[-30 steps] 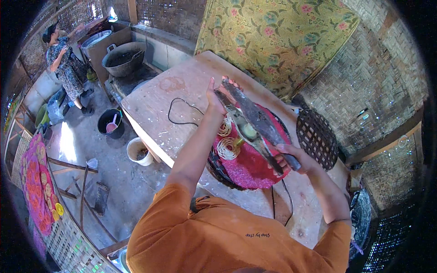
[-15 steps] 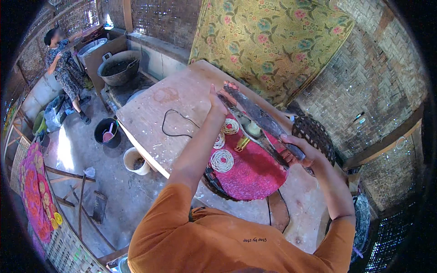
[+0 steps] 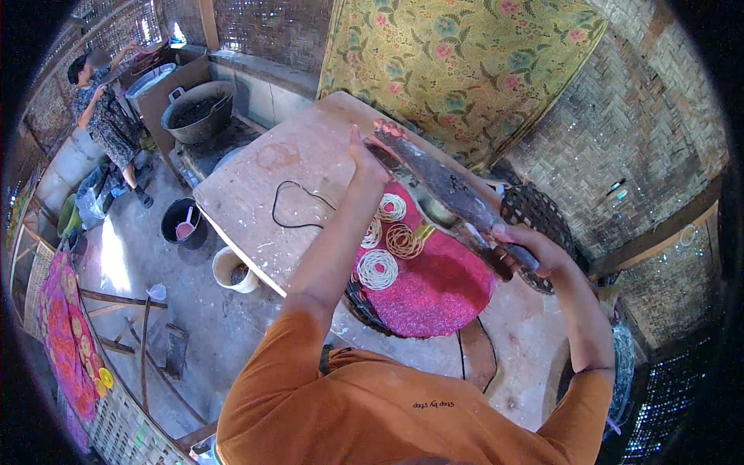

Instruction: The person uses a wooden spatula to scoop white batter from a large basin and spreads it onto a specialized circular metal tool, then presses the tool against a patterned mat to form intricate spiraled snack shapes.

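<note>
A long, dark wooden lever press (image 3: 442, 182) is gripped at both ends above the table, tilted down toward the right. My left hand (image 3: 367, 160) closes round its far left end. My right hand (image 3: 535, 249) wraps the near right end. A gold-coloured metal nozzle (image 3: 424, 231) shows under the press, close above a tan coil of strands (image 3: 401, 243). White coils (image 3: 377, 270) lie beside it on pink cloth (image 3: 446, 298), which covers a round woven tray (image 3: 363, 307). The press hides part of the cloth.
The tray rests on a pale wooden table (image 3: 256, 186) with a black cord (image 3: 275, 209). A dark woven basket (image 3: 535, 213) stands beyond my right hand. On the floor are a black bucket (image 3: 174, 232) and a white bucket (image 3: 225, 267). Another person (image 3: 112, 116) stands far left.
The press and both my hands have shifted slightly, staying gripped together. A tan coil now shows under the nozzle, beside the white coils, where bare pink cloth was.
</note>
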Available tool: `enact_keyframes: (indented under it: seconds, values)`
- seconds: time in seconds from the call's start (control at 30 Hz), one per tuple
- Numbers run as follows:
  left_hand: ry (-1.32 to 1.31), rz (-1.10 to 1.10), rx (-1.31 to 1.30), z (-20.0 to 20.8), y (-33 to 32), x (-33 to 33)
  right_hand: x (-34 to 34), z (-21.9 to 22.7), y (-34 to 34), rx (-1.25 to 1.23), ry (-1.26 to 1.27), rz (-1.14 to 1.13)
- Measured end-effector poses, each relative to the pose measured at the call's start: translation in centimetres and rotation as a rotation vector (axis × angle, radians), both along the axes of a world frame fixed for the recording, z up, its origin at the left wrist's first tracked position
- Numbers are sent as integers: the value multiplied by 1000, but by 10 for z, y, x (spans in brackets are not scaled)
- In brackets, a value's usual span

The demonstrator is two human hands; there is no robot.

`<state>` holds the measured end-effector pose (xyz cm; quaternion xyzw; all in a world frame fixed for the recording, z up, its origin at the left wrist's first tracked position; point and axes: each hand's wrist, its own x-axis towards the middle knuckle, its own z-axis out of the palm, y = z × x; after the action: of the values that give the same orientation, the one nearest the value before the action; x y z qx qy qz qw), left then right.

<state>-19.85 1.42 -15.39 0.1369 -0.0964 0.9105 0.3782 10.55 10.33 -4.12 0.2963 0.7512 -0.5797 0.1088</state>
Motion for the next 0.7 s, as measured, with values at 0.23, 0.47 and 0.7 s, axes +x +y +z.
enact_keyframes:
  seconds: [0.23,0.47,0.7]
  values:
    - [48,-30,-43,10,-3,-29,-17,-11,-21,-14,120,51]
    - [-61,-27,-134,-11,-2,0,-1,-7,-21,-82,25,16]
    - [68,-102,-93,-17,11,-24,-15,-81,9,-61,150,120]
